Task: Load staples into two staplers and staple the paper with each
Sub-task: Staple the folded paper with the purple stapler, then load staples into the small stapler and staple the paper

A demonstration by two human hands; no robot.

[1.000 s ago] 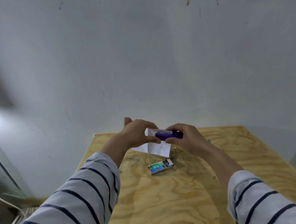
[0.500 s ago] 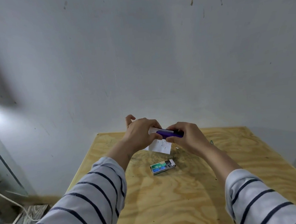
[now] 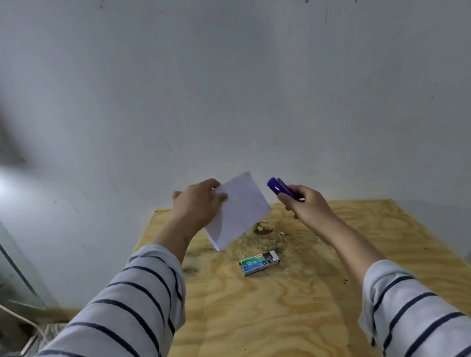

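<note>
A small green staple box (image 3: 259, 263) lies on the plywood table (image 3: 292, 307), its end flap open; what is inside I cannot tell. Above and beyond the box, the left hand (image 3: 197, 205) pinches a white paper (image 3: 239, 211) in the air, and the right hand (image 3: 305, 204) grips a purple stapler (image 3: 280, 188), apart from the paper. A pale scuffed wall (image 3: 224, 96) stands behind the table.

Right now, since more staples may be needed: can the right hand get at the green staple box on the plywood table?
Probably not directly: the right hand grips the purple stapler. Nothing blocks the green staple box.
</note>
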